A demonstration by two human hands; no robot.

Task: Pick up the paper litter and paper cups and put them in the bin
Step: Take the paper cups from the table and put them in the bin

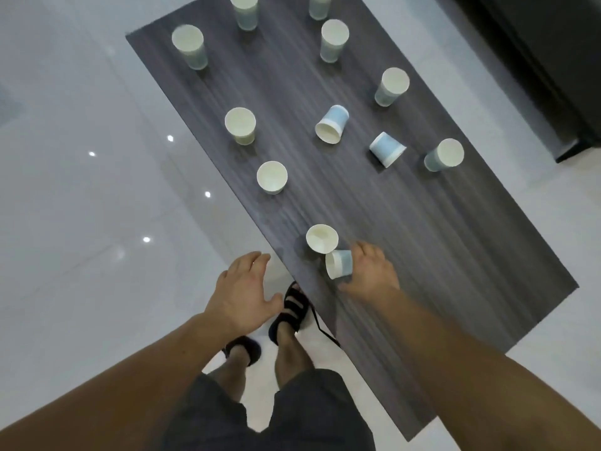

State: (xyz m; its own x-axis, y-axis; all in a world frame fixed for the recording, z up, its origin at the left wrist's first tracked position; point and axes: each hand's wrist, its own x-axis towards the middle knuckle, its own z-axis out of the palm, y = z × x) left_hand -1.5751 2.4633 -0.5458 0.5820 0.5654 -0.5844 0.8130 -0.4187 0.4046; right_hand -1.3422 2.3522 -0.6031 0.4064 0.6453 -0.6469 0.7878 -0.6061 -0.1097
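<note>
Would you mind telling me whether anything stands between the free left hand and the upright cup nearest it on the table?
Nothing visible does: the left hand hovers off the table edge, with bare tabletop between it and the upright cup.

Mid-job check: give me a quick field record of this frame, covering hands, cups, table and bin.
left hand: open, empty, beside the table edge
right hand: gripping a tipped blue cup
nearest upright cup: touching or nearly touching the held one
cups lying on their sides: two, mid-table
table: dark wood grain
cups in view: thirteen
bin: not in view
paper litter: none seen
</note>
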